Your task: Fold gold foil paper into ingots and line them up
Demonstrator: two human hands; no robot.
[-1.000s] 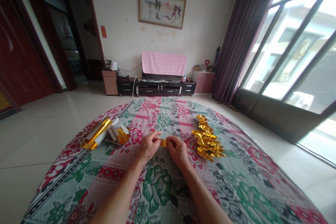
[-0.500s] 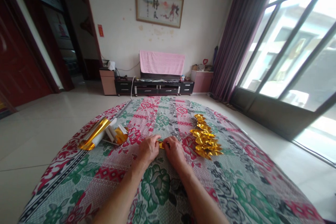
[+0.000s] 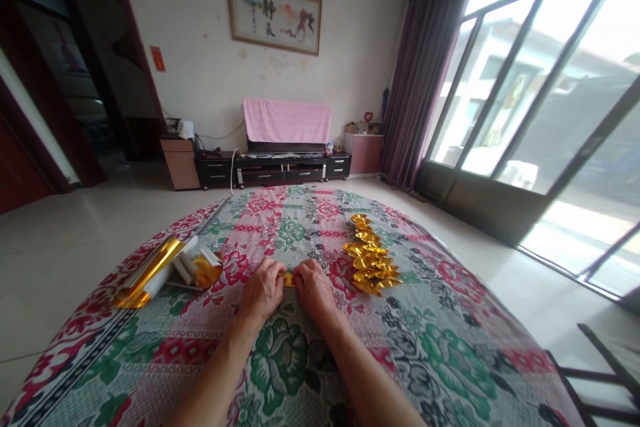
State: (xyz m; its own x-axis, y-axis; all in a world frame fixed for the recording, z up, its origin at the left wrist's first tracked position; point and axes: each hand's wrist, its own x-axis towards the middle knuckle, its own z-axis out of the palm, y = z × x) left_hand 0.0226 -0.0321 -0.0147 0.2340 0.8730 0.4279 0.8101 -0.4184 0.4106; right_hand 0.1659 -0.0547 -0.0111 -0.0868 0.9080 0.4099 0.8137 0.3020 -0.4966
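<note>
A small piece of gold foil lies between my two hands over the middle of the patterned cloth. My left hand pinches its left end, and my right hand pinches the right end; both sets of fingertips are partly hidden. Right of my hands, several folded gold foil pieces form a long cluster on the cloth. On the left side are a roll of gold foil and, beside it, a tray with white strips and gold sheets.
The flowered cloth covers a round table. A dark-framed chair stands by its right edge. Beyond the table are a low black cabinet and a pink cloth draped over something; a glass door is at the right.
The view has turned to the right, so the room and table things appear farther left. Both hands still hold the foil piece, of which slightly more shows between them.
</note>
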